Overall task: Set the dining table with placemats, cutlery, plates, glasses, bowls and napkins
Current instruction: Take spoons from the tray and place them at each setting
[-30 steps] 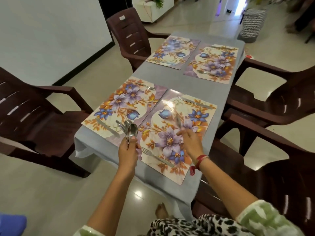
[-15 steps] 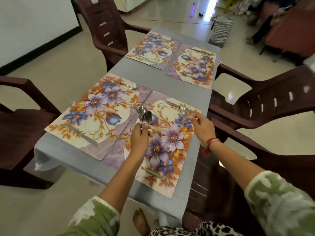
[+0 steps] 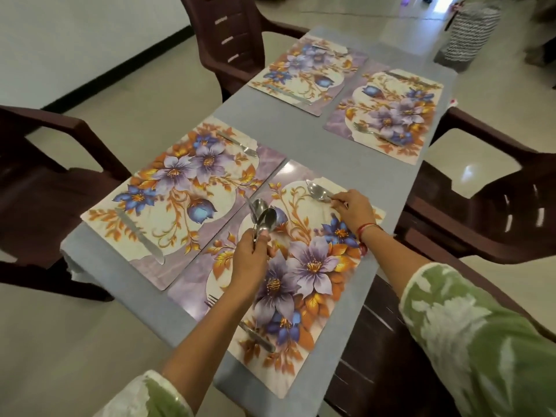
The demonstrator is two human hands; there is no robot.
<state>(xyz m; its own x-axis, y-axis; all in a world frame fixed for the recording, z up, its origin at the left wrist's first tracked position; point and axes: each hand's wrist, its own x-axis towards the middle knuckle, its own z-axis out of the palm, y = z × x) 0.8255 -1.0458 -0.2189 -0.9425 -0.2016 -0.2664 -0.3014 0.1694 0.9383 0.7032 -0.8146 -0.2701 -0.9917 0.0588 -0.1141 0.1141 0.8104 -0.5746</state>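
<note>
Four floral placemats lie on the grey table (image 3: 310,145). Over the near right placemat (image 3: 301,266), my left hand (image 3: 251,251) grips a bunch of spoons (image 3: 263,218) by their handles, bowls pointing up and away. My right hand (image 3: 353,206) pinches the handle of a single spoon (image 3: 318,191) that rests at this placemat's far edge. A fork (image 3: 240,320) lies along its near edge, partly hidden under my left forearm. The near left placemat (image 3: 180,194) carries a knife (image 3: 141,236) and a fork (image 3: 239,142). Both far placemats (image 3: 307,73) (image 3: 388,115) also hold cutlery.
Dark brown plastic chairs stand around the table: one at the left (image 3: 45,176), one at the far left (image 3: 231,40), two at the right (image 3: 487,212). A patterned basket (image 3: 469,34) stands on the floor beyond the table's far end.
My right hand carried one spoon from the placemat's middle to its far edge and set it down there. My left hand stayed over the placemat with the remaining spoons. The view moved closer.
</note>
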